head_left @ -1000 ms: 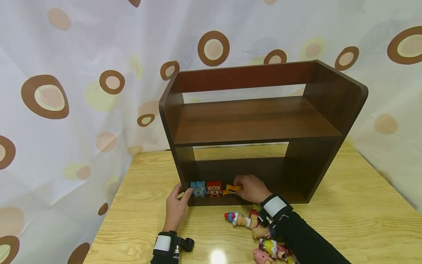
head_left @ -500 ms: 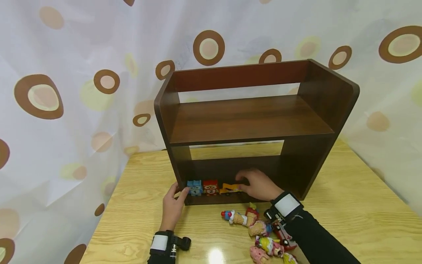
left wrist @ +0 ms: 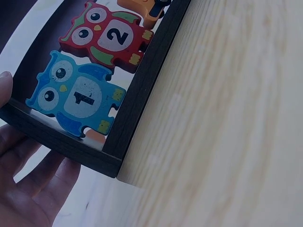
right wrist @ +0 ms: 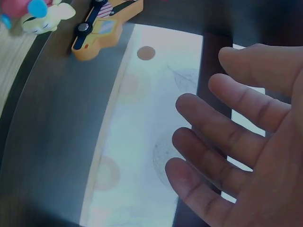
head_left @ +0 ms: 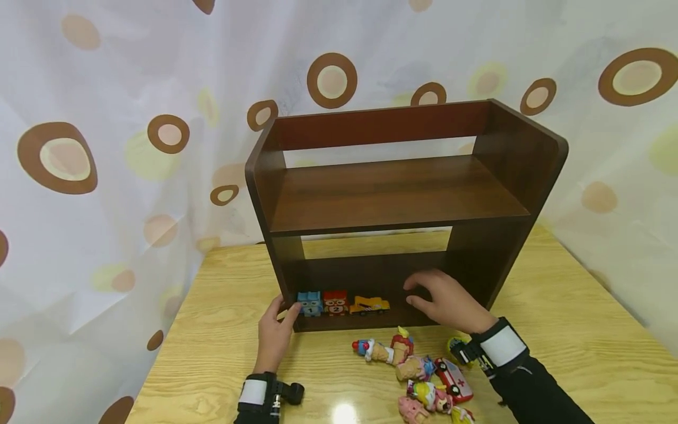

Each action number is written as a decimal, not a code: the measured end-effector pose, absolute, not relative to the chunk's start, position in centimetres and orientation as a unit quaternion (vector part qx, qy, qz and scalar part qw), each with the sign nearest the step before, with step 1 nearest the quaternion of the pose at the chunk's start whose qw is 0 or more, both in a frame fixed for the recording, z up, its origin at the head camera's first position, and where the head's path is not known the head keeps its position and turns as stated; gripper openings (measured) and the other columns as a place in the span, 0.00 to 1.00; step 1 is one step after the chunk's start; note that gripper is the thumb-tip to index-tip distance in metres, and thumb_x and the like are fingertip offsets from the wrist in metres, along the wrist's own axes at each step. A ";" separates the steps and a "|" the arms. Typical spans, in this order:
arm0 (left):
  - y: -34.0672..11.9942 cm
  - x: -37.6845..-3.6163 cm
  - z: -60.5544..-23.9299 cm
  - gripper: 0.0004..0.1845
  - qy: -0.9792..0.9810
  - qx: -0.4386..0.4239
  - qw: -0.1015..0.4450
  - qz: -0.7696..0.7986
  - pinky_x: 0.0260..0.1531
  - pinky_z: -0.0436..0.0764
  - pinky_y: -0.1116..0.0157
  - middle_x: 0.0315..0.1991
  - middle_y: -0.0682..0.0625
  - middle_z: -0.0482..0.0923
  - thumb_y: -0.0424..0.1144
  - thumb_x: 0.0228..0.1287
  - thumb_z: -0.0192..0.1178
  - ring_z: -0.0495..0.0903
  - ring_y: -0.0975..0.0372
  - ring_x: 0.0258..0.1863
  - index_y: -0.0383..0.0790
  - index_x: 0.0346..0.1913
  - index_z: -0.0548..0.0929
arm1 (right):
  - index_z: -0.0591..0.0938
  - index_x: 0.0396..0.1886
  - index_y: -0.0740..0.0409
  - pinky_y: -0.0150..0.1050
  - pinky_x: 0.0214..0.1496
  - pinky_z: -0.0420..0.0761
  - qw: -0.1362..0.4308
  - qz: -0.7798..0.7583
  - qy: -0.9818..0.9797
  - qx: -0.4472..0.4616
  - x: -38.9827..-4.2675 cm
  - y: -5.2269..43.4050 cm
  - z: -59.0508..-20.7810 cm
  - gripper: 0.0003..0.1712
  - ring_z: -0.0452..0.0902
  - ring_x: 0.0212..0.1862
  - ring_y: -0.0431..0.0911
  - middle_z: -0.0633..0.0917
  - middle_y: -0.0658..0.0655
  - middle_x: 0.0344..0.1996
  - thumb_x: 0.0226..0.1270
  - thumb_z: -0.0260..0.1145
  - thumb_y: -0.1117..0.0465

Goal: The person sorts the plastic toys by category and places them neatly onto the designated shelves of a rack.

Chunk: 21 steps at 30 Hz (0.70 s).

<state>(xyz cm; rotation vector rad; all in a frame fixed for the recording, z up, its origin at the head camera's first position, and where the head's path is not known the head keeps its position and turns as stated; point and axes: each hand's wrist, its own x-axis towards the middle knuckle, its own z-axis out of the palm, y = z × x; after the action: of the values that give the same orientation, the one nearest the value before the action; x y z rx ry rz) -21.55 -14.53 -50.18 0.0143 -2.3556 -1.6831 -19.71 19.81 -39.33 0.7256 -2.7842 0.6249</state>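
Observation:
My left hand (head_left: 273, 338) grips the left side panel of a dark brown wooden shelf (head_left: 397, 191), thumb inside and fingers outside in the left wrist view. Just inside that panel, on the lower shelf, stands a blue owl block (left wrist: 78, 94) marked 1. Beside it is a red owl block (left wrist: 108, 35) marked 2. To their right sits a yellow toy truck (head_left: 369, 305), apart from any hand. My right hand (head_left: 445, 300) hovers over the right part of the lower shelf, fingers spread and holding nothing in the right wrist view (right wrist: 236, 137).
On the wooden table (head_left: 212, 365) before the shelf lie several ice-cream-cone toys (head_left: 378, 352), a pink figure (head_left: 412, 409) and a red-and-white toy ambulance (head_left: 454, 380). A green-yellow thing is partly hidden by my right wrist. A patterned white cloth (head_left: 132, 235) hangs behind.
My right hand has let go of the yellow toy truck and moved right, leaving it beside the red owl block. The left hand keeps its grip on the panel. The view has shifted slightly.

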 end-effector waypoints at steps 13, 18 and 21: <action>-14.4 -21.3 -49.9 0.25 -0.811 0.009 0.112 -0.575 0.61 0.78 0.46 0.63 0.42 0.78 0.49 0.71 0.59 0.75 0.48 0.64 0.44 0.66 0.76 | 0.85 0.45 0.51 0.45 0.49 0.84 0.134 0.181 -0.946 0.233 -15.8 19.6 -38.5 0.10 0.82 0.47 0.46 0.87 0.49 0.43 0.63 0.71 0.59; -14.5 -21.3 -49.9 0.25 -0.811 0.009 0.110 -0.574 0.61 0.78 0.46 0.63 0.43 0.78 0.50 0.70 0.59 0.75 0.48 0.65 0.44 0.65 0.76 | 0.85 0.45 0.49 0.43 0.48 0.85 0.131 0.177 -0.950 0.220 -14.1 19.4 -38.8 0.11 0.82 0.46 0.44 0.87 0.47 0.43 0.62 0.72 0.59; -14.5 -21.3 -50.1 0.25 -0.812 0.010 0.109 -0.573 0.61 0.77 0.46 0.63 0.42 0.78 0.51 0.71 0.59 0.75 0.47 0.65 0.44 0.66 0.76 | 0.85 0.44 0.48 0.42 0.48 0.86 0.116 0.174 -0.956 0.204 -13.2 19.6 -39.1 0.11 0.82 0.46 0.43 0.87 0.46 0.43 0.62 0.72 0.58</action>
<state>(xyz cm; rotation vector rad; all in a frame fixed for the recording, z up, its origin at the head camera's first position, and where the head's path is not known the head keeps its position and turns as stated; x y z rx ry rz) -21.31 -14.47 -50.08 0.0294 -2.3879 -1.6861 -13.15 19.59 -39.14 0.5987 -2.8012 0.5100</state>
